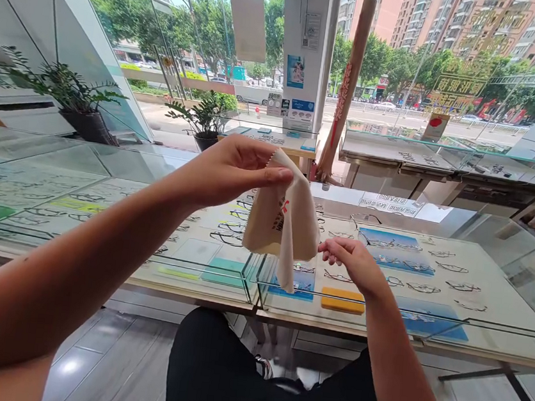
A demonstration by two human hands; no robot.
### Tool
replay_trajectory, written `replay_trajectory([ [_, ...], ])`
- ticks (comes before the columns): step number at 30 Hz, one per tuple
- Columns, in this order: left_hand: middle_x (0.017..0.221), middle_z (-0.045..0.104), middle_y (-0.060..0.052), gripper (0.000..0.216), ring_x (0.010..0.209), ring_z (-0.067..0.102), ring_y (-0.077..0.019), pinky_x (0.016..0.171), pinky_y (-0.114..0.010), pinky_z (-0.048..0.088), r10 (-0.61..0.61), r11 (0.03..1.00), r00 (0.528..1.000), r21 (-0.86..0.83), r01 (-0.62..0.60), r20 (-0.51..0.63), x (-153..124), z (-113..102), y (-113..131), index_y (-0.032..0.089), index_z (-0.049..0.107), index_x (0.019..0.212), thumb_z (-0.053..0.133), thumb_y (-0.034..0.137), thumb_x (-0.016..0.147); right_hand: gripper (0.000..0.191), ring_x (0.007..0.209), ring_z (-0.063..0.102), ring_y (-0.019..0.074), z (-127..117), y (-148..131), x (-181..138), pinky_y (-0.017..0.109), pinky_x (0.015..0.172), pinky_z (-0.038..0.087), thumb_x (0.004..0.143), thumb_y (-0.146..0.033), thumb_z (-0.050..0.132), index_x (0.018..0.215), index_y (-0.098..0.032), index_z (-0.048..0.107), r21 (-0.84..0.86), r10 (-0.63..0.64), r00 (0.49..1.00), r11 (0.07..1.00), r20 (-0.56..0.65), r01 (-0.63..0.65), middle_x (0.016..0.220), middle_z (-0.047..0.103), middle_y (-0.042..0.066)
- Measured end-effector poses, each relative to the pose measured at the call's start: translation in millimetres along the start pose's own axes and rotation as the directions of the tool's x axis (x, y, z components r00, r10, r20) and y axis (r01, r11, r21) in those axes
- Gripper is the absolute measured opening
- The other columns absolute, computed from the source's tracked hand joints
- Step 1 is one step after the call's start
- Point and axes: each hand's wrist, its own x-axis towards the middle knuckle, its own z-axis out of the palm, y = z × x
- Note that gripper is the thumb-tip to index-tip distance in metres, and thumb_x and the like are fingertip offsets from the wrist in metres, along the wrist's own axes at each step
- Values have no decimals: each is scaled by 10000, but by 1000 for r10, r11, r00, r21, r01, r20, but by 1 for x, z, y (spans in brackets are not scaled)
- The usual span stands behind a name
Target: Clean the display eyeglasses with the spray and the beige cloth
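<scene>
A beige lens cleaning cloth [306, 221] with a zigzag edge and red and dark print hangs above the glass counter. My left hand [236, 171] pinches its top edge between thumb and fingers, and the cloth droops in folds below. At the cloth's lower right edge, my right hand [352, 261] is closed, its fingertips pinched on the cloth's corner. A pair of glasses [366, 219] lies just beyond the right hand, partly hidden by it. A yellow case [343, 300] sits below and left of the right wrist.
Glass display cases [258, 283] holding rows of eyeglasses stretch across in front of my knees. Potted plants [88, 122] stand at the left. A wooden post [350, 88] and another display counter [398, 152] are farther back, before large windows.
</scene>
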Motion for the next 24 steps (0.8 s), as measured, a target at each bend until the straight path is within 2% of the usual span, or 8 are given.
replay_trajectory([
  [2,819,786,-108,109,947,808,-337,815,-402,656,-10,1000,1000,-14,10,-4,0,1,0,150,856,795,930,230,801,522,747,590,189,24,3,-4,339,716,468,880,-750,760,809,-236,816,105,9,998,995,-70,-2,794,729,40],
  [5,807,793,-94,133,953,795,-322,805,-379,651,-1,1000,1000,-11,1,28,-1,-1,0,171,858,789,946,270,777,499,693,547,172,38,7,1,329,671,429,813,-732,841,757,-240,779,228,60,987,973,-152,-24,757,693,18],
  [8,792,795,-77,172,935,778,-301,772,-354,643,18,1000,999,-9,-18,36,-4,-5,-1,196,856,775,960,332,754,435,695,534,173,37,6,3,337,697,445,814,-668,881,767,-247,783,231,21,960,972,-278,46,741,673,6],
  [12,807,787,-97,174,924,771,-295,766,-357,629,32,999,999,-9,-32,-22,-9,-9,-3,182,863,791,948,333,776,347,768,570,184,28,-1,0,341,768,499,849,-584,883,804,-256,782,226,-42,907,962,-420,150,791,689,3],
  [16,882,817,-96,187,929,767,-277,801,-365,638,93,996,991,8,-92,-95,-13,-11,-12,206,881,841,944,374,789,350,907,678,205,19,-13,3,367,884,576,808,-552,897,819,-270,691,452,-54,900,851,-432,267,906,755,4],
  [19,896,828,-87,246,932,761,-275,798,-363,642,126,992,983,6,-127,-137,-13,-11,-19,227,882,842,943,456,776,370,997,724,227,12,-19,11,367,872,597,798,-555,908,865,-291,658,541,-58,921,794,-385,277,982,797,6],
  [21,889,823,-87,283,934,756,-276,790,-355,635,125,992,979,5,-126,-164,-13,-10,-23,221,876,833,948,484,760,383,965,732,221,8,-19,17,353,827,604,789,-572,919,886,-298,670,590,-17,926,766,-376,254,945,792,-4],
  [24,878,816,-80,306,918,745,-263,782,-337,618,139,990,974,0,-142,-180,-11,-10,-30,216,871,827,944,507,765,379,897,726,193,4,-17,26,335,811,617,764,-555,956,916,-292,728,634,19,904,719,-427,285,905,787,-11],
])
